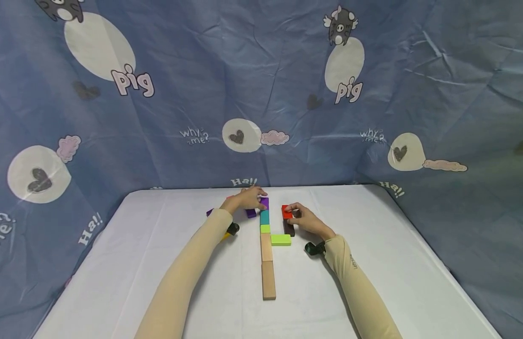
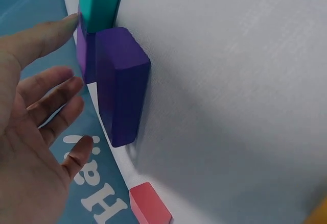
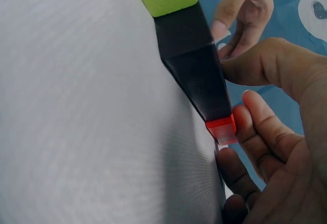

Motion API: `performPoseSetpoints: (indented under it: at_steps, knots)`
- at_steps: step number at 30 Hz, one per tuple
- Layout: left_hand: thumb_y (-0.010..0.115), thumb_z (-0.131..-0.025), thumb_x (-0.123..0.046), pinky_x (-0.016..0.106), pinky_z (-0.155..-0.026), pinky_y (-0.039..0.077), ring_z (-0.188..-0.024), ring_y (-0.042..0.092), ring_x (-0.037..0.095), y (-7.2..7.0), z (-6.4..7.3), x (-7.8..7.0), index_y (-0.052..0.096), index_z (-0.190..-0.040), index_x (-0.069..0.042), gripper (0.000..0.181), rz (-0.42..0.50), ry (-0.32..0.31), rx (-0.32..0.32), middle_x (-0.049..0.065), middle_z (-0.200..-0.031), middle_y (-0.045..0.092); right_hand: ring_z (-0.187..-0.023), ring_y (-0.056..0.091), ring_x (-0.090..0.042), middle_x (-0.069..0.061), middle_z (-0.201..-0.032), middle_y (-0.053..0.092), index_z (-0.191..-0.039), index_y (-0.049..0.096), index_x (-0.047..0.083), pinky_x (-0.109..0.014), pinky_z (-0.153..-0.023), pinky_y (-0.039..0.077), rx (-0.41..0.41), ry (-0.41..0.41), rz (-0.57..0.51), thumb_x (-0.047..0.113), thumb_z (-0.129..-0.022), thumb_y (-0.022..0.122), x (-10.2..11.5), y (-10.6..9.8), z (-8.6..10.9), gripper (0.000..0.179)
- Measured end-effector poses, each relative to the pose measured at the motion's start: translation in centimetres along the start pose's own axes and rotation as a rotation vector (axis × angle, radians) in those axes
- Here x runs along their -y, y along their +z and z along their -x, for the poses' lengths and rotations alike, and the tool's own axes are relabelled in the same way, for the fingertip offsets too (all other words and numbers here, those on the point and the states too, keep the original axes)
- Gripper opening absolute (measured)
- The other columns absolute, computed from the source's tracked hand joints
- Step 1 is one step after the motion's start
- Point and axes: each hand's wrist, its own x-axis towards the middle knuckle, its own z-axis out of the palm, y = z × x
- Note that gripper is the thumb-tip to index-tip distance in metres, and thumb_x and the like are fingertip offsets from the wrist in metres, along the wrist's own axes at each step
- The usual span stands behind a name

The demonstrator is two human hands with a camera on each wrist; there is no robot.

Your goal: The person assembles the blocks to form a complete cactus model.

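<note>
My left hand [image 1: 246, 198] is at the far end of a column of blocks, thumb and forefinger about a purple block [image 1: 265, 203]. Nearer along that column come a teal block [image 1: 265, 217], a small lime green block [image 1: 265, 229] and two plain wooden blocks [image 1: 266, 247]. To its right, my right hand [image 1: 308, 221] pinches a red block [image 1: 286, 213], which sits end to end with a black block [image 1: 289, 229]. In the right wrist view a fingertip meets the red block [image 3: 223, 131], while the thumb lies along the black block [image 3: 199, 81].
A lime green block [image 1: 281, 240] lies crosswise between the column and the black block. Left of the column is another purple block [image 1: 250, 213], with a pink block [image 2: 149, 203] and a yellow block [image 1: 224, 237] partly behind the left arm. A printed blue cloth [image 1: 261, 94] hangs behind the white table.
</note>
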Motion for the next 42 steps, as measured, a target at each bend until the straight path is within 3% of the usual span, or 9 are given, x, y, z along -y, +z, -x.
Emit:
performPoseSetpoints:
  at_steps: [7,13,18,21,25,28,35,42]
  knots:
    - [0.066,-0.091,-0.023,0.046,-0.109,0.036,-0.124,0.053,0.028,-1.8,2.0,0.6,0.057,-0.132,-0.004,0.045,0.154,0.068,-0.052,0.012,-0.130,0.061,-0.096,0.049,-0.024,-0.022,-0.122,0.056,-0.124,0.053,0.000,-0.029,-0.077,0.038,0.025,-0.005,-0.012,0.005,-0.087,0.067,1.0,-0.2,0.5,0.040]
    - [0.063,-0.092,-0.016,0.041,-0.098,0.046,-0.113,0.056,0.026,-3.5,4.6,2.1,0.061,-0.125,-0.003,0.035,0.189,0.083,-0.095,0.016,-0.122,0.063,-0.097,0.049,-0.022,-0.015,-0.122,0.057,-0.122,0.055,0.008,-0.030,-0.079,0.038,0.009,0.012,-0.015,0.009,-0.085,0.070,-0.2,-0.2,-0.1,0.039]
    - [0.063,-0.091,-0.015,0.043,-0.092,0.047,-0.104,0.057,0.025,-4.0,6.5,3.8,0.062,-0.124,-0.003,0.035,0.144,-0.004,-0.161,0.014,-0.116,0.064,-0.099,0.050,-0.021,-0.011,-0.119,0.058,-0.118,0.057,0.011,-0.030,-0.083,0.039,-0.008,0.021,-0.008,0.009,-0.085,0.069,-0.3,-0.3,-0.1,0.036]
    - [0.064,-0.091,-0.017,0.050,-0.099,0.038,-0.103,0.057,0.028,-3.9,7.1,4.6,0.062,-0.125,-0.001,0.038,0.095,-0.082,-0.204,0.015,-0.113,0.065,-0.100,0.050,-0.022,-0.011,-0.118,0.058,-0.118,0.057,0.011,-0.032,-0.085,0.038,-0.011,0.019,-0.005,0.009,-0.085,0.069,-0.2,-0.3,0.0,0.036]
    - [0.067,-0.090,-0.024,0.055,-0.105,0.024,-0.111,0.055,0.032,-3.5,7.5,5.4,0.060,-0.126,0.000,0.044,0.054,-0.194,-0.221,0.017,-0.117,0.064,-0.099,0.050,-0.021,-0.011,-0.117,0.058,-0.119,0.056,0.011,-0.031,-0.084,0.038,-0.007,0.021,0.007,0.011,-0.085,0.069,0.0,-0.2,0.1,0.036]
    - [0.068,-0.089,-0.028,0.053,-0.105,0.025,-0.114,0.054,0.033,-3.2,7.5,5.8,0.060,-0.127,0.000,0.048,0.036,-0.248,-0.218,0.018,-0.120,0.063,-0.097,0.049,-0.021,-0.013,-0.118,0.057,-0.120,0.055,0.009,-0.029,-0.081,0.038,0.000,0.017,0.017,0.011,-0.086,0.069,0.1,0.0,0.1,0.037]
    - [0.071,-0.088,-0.028,0.050,-0.104,0.027,-0.110,0.058,0.031,-2.5,6.8,6.0,0.065,-0.120,0.000,0.042,0.015,-0.261,-0.222,0.014,-0.115,0.068,-0.100,0.050,-0.027,-0.021,-0.123,0.055,-0.125,0.052,0.002,-0.030,-0.077,0.039,0.012,-0.006,-0.008,0.008,-0.086,0.068,-0.2,0.0,0.2,0.042]
    - [0.071,-0.088,-0.020,0.049,-0.107,0.024,-0.113,0.056,0.030,-2.3,6.1,5.7,0.066,-0.121,-0.002,0.037,0.038,-0.263,-0.195,0.013,-0.117,0.068,-0.095,0.050,-0.019,-0.014,-0.120,0.057,-0.120,0.055,0.009,-0.028,-0.079,0.040,0.005,0.011,-0.015,0.009,-0.086,0.069,-0.2,-0.1,0.1,0.037]
